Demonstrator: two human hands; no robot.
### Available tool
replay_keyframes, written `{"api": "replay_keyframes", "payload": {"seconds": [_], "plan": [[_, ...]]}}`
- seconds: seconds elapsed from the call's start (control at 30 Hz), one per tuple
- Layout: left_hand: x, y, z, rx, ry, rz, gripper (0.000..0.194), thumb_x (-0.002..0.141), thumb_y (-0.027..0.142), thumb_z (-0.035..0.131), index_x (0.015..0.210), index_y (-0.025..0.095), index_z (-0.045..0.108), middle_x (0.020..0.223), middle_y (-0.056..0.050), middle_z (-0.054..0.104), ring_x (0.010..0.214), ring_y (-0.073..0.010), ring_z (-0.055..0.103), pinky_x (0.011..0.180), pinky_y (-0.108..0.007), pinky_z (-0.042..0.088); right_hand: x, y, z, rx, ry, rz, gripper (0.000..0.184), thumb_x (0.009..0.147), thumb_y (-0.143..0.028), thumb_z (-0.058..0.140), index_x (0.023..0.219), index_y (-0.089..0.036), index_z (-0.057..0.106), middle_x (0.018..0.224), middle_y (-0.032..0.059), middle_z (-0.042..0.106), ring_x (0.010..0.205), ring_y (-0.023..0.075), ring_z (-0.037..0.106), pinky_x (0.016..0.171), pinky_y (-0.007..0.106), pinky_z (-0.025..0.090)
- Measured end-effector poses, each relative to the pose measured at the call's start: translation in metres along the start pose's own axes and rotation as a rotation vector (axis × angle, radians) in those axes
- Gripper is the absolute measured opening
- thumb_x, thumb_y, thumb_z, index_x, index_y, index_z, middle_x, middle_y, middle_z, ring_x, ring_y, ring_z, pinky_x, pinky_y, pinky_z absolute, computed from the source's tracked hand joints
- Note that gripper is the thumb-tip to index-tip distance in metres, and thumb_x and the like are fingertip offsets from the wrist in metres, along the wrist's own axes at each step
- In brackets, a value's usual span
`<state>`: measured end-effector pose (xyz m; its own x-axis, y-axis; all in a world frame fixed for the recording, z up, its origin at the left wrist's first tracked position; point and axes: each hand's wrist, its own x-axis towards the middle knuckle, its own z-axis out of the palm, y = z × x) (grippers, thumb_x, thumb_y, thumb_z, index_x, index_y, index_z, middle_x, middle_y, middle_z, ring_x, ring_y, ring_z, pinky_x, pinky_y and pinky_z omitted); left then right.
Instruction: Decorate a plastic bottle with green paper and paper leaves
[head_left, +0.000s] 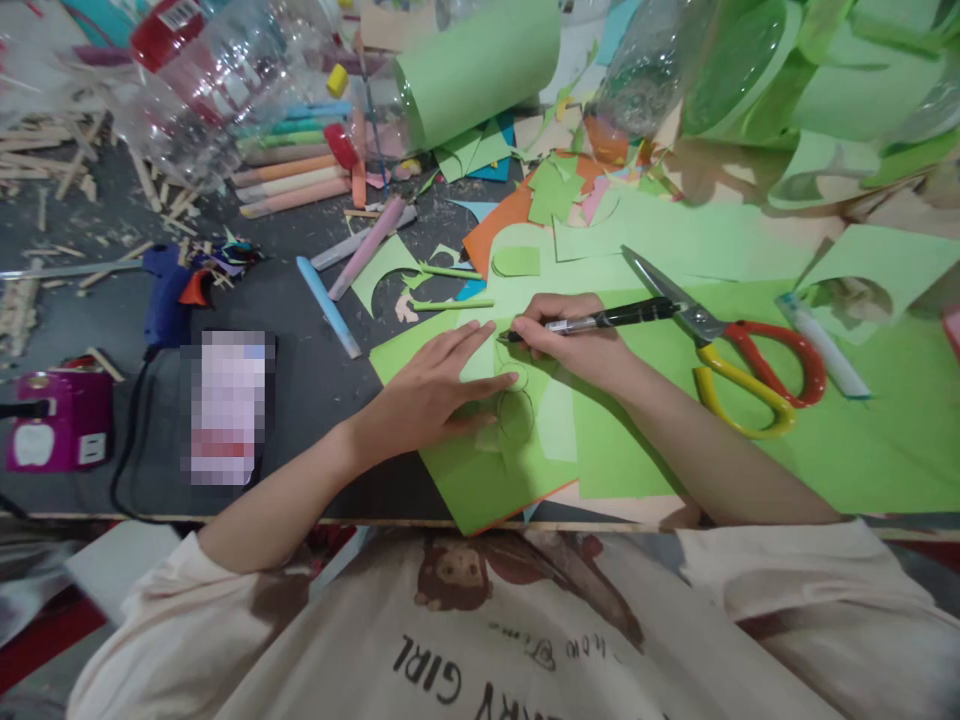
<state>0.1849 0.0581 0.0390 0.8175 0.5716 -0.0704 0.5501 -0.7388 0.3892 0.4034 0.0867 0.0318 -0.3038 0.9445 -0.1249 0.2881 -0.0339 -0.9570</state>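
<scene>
The right hand (561, 328) pinches a slim black-and-clear pen (630, 314), tip down on stacked green paper sheets (472, 490); the left hand (420, 385) lies spread, steadying them. Rounded pen outlines (516, 415) show, uncut. Steel scissors with red-and-yellow handles (703, 324) rest unheld, three o'clock from the tip. The cream printed shirt (300, 650) reads "GIRL".

I wear a loose cream shirt (525, 625) that fills my view at 6 o'clock, its short, wide left sleeve (169, 610) toward 8 o'clock and its right sleeve (795, 575) toward 4 o'clock. Near 12 o'clock on my chest sits a brown cartoon figure (454, 575), with a long brown shape (596, 600) toward 1 o'clock, small thin script (562, 650) and bold dark lettering (431, 670) that includes "GIRL"
</scene>
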Motion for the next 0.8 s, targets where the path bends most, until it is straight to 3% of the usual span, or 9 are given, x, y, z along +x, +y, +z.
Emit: {"api": "replay_keyframes", "payload": {"seconds": [0.13,0.3,0.47,0.63,0.8], "plan": [[-0.0002,-0.0005,0.0004,0.002,-0.008,-0.003,0.048,0.092,0.039,0.056,0.139,0.035,0.049,0.159,-0.01,0.029,0.146,-0.0338,0.028,0.114,-0.052,0.034,-0.0004,0.0009,0.0007,0.031,0.083,-0.004,0.03,0.081,-0.038,0.062,0.058,-0.02,0.051,0.05,-0.0032,0.054,0.048,0.0099,0.049,0.051,0.025,0.036],[-0.0003,-0.0002,0.0003,-0.009,0.0,0.004,0.046,0.092,0.038,0.055,0.138,0.033,0.051,0.158,-0.013,0.03,0.146,-0.0345,0.028,0.113,-0.053,0.036,-0.001,0.0017,0.0005,-0.028,0.011,-0.064,0.028,0.081,-0.032,0.061,0.057,-0.02,0.05,0.05,-0.0038,0.052,0.048,0.0092,0.045,0.049,0.025,0.032],[-0.0007,-0.0001,0.0007,-0.015,0.007,0.003,0.048,0.091,0.037,0.056,0.139,0.034,0.049,0.157,-0.013,0.031,0.146,-0.0344,0.028,0.112,-0.055,0.037,-0.0022,0.0019,0.0008,-0.051,0.115,-0.108,0.03,0.085,-0.031,0.057,0.058,-0.021,0.048,0.051,-0.0035,0.051,0.051,0.0102,0.046,0.051,0.025,0.033],[-0.0008,-0.0004,0.001,-0.016,0.004,0.009,0.046,0.093,0.039,0.053,0.139,0.032,0.05,0.157,-0.016,0.029,0.145,-0.0368,0.028,0.111,-0.055,0.037,-0.0025,0.0013,0.0012,-0.095,0.06,-0.121,0.032,0.084,-0.033,0.06,0.057,-0.02,0.047,0.051,-0.0039,0.051,0.05,0.01,0.045,0.051,0.025,0.032],[-0.0012,-0.0005,0.0015,-0.029,0.02,0.006,0.047,0.092,0.036,0.056,0.139,0.034,0.049,0.158,-0.013,0.03,0.146,-0.0339,0.028,0.112,-0.055,0.036,-0.002,0.0016,0.0013,-0.091,0.126,-0.126,0.03,0.085,-0.03,0.056,0.058,-0.021,0.048,0.052,-0.0036,0.051,0.051,0.0105,0.046,0.052,0.025,0.033]]}}
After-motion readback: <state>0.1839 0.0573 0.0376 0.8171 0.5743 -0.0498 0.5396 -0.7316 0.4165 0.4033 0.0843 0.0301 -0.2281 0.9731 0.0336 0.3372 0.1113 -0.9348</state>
